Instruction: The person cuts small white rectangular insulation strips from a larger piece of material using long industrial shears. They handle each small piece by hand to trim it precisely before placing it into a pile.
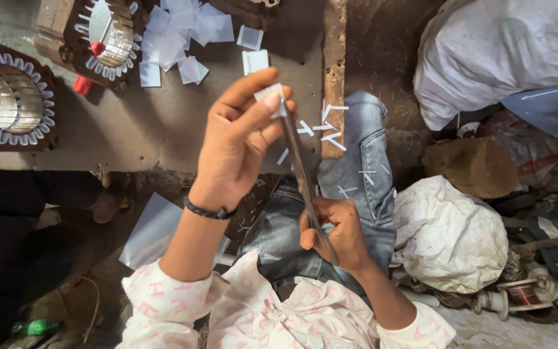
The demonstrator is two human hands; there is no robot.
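Note:
My left hand [243,139] is raised over the workbench and pinches a small white paper slip [270,97] against the upper end of a long thin metal strip [299,171]. My right hand [336,234], low over my lap, grips the lower end of that strip. The strip runs slanted from the left fingertips down to the right palm. A dark band sits on my left wrist. Narrow white paper offcuts [330,129] lie scattered on my jeans and on the bench edge.
A heap of cut white paper pieces [182,35] lies on the bench [130,123]. Two motor stators [11,100] [108,32] with white slot liners stand at left. A rusty bar [334,71] runs along the bench edge. White sacks [450,236] and wire spools [521,294] crowd the right.

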